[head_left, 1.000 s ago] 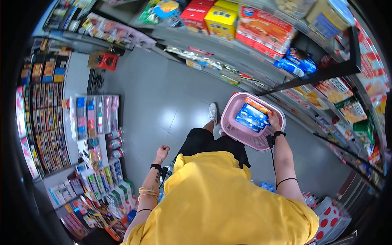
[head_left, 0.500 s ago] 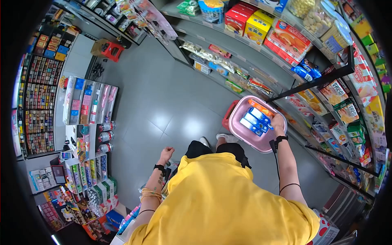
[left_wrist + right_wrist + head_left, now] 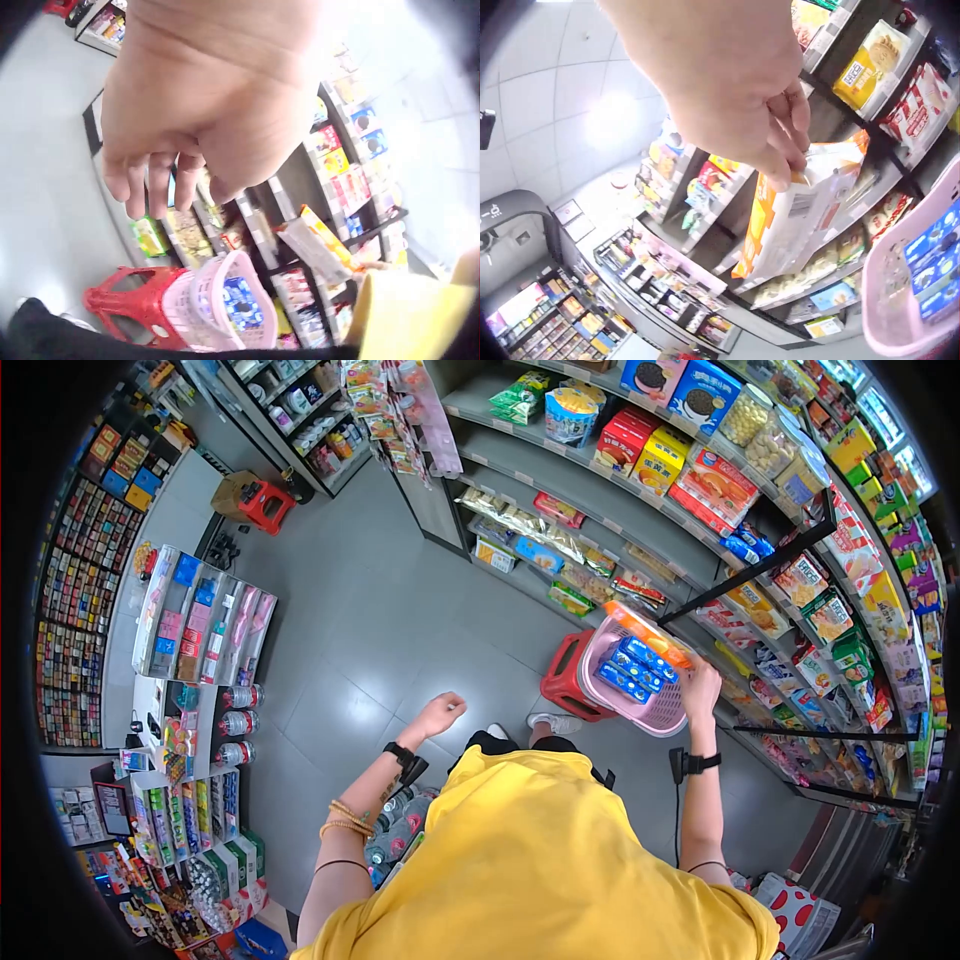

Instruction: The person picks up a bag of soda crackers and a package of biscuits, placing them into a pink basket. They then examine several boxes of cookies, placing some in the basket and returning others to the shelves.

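My right hand (image 3: pixel 702 692) pinches one end of an orange-and-white snack packet (image 3: pixel 645 635) and holds it above the rim of a pink basket (image 3: pixel 660 720). In the right wrist view, thumb and fingers close on the packet's (image 3: pixel 780 232) upper edge, its printed white side showing. Several blue packs (image 3: pixel 625 678) lie inside the basket. My left hand (image 3: pixel 438 715) hangs in front of the body with fingers loosely bent and nothing in them; the left wrist view shows its fingers (image 3: pixel 158 184) pointing down.
A red stool (image 3: pixel 572 678) is at the basket, partly hidden by it. Shelves (image 3: pixel 600 510) of boxed and bagged snacks rise at the right and far side. A counter display (image 3: pixel 200 620) stands on the left, with large bottles (image 3: pixel 240 723) beside it. Grey tiled floor (image 3: pixel 340 600) lies between.
The orange packet, earlier lying in the basket beside the blue packs, has been lifted out by my right hand. My left hand has moved up and forward. The head view has turned, showing more shelf.
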Demonstrator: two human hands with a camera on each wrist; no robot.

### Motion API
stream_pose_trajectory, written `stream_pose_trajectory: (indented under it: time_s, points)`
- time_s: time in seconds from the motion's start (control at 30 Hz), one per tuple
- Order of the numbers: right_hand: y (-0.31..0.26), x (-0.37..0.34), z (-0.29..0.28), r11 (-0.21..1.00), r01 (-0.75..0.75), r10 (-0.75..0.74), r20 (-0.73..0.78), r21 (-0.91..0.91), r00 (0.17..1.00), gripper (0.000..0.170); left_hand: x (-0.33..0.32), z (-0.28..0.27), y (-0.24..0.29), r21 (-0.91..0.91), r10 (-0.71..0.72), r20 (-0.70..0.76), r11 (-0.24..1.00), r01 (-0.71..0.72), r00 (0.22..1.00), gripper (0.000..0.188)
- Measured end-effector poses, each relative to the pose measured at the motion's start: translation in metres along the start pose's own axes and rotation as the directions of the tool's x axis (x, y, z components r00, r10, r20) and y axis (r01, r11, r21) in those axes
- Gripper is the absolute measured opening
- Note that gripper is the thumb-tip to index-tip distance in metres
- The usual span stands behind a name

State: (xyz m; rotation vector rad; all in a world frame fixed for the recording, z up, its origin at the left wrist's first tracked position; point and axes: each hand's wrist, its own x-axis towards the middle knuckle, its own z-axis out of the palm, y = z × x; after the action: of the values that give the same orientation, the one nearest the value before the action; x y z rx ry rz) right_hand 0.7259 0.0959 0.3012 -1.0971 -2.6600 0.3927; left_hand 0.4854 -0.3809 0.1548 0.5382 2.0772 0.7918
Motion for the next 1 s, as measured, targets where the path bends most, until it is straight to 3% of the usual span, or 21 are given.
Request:
stream_pose_trajectory:
  time_s: [0.07,0.13,0.2,0.3,0.4,0.43,0.5,0.6,0.67,0.7,0.77,0.8,0.83,0.87,0.93,0.97,1.0]
  points:
    - [-0.026,-0.024,-0.001,0.976,0.192,-0.181,-0.097,0.108,0.979,0.033,0.02,0.003,0.012,-0.074,0.105,0.034,0.992,-0.103,0.994,0.05]
    - [-0.049,-0.046,0.013,0.947,0.196,-0.177,-0.093,0.256,0.98,0.034,0.014,-0.002,0.054,-0.501,0.096,0.158,0.865,-0.004,0.983,0.061]
    - [-0.094,-0.066,0.005,0.919,0.212,-0.215,-0.028,0.331,0.976,0.031,0.004,-0.012,0.084,-0.798,0.115,0.305,0.573,0.187,0.946,0.073]
    - [-0.141,-0.083,0.006,0.82,0.434,-0.424,-0.114,0.372,0.899,0.026,-0.026,-0.032,0.117,-0.947,0.39,0.32,0.149,0.284,0.863,0.066]
    - [-0.17,-0.085,0.005,0.74,0.552,-0.538,-0.155,0.384,0.829,0.024,-0.036,-0.037,0.102,-0.971,0.26,0.207,0.173,0.166,0.943,0.055]
    - [-0.175,-0.083,0.006,0.721,0.58,-0.563,-0.167,0.379,0.809,0.024,-0.041,-0.042,0.098,-0.985,0.24,0.162,0.104,0.14,0.957,0.049]
    - [-0.192,-0.072,-0.003,0.671,0.625,-0.623,-0.155,0.399,0.767,0.026,-0.053,-0.052,0.098,-0.994,0.24,0.048,0.109,0.022,0.97,0.049]
    - [-0.23,-0.061,-0.046,0.654,0.567,-0.561,-0.182,0.501,0.808,0.03,-0.067,-0.065,0.097,-0.98,0.25,-0.101,0.139,-0.139,0.963,0.053]
    - [-0.245,-0.051,-0.074,0.497,0.473,-0.57,-0.137,0.728,0.81,0.03,-0.074,-0.069,0.098,-0.956,0.254,-0.198,0.165,-0.244,0.947,0.056]
    - [-0.248,-0.049,-0.086,0.303,0.306,-0.604,-0.066,0.903,0.794,0.028,-0.078,-0.07,0.099,-0.949,0.246,-0.202,0.189,-0.251,0.948,0.058]
    - [-0.278,-0.052,-0.131,-0.105,0.105,-0.751,-0.148,0.989,0.644,0.029,-0.084,-0.075,0.103,-0.933,0.237,-0.207,0.244,-0.264,0.949,0.062]
    - [-0.289,-0.056,-0.143,-0.272,0.024,-0.811,-0.242,0.962,0.533,0.036,-0.085,-0.076,0.104,-0.925,0.248,-0.205,0.267,-0.27,0.947,0.063]
    - [-0.307,-0.061,-0.157,-0.383,0.014,-0.822,-0.347,0.924,0.451,0.032,-0.086,-0.076,0.105,-0.917,0.259,-0.201,0.289,-0.274,0.945,0.065]
    - [-0.327,-0.064,-0.172,-0.486,-0.006,-0.815,-0.45,0.874,0.366,0.029,-0.088,-0.075,0.106,-0.909,0.268,-0.197,0.31,-0.278,0.943,0.066]
    - [-0.341,-0.069,-0.192,-0.59,-0.075,-0.786,-0.551,0.804,0.28,0.024,-0.086,-0.07,0.102,-0.895,0.275,-0.204,0.336,-0.293,0.939,0.066]
    - [-0.341,-0.074,-0.199,-0.596,-0.116,-0.787,-0.549,0.795,0.283,0.021,-0.086,-0.067,0.1,-0.889,0.278,-0.206,0.348,-0.298,0.938,0.066]
    - [-0.344,-0.088,-0.203,-0.642,-0.133,-0.738,-0.56,0.755,0.377,0.019,-0.087,-0.065,0.1,-0.887,0.277,-0.206,0.353,-0.299,0.939,0.067]
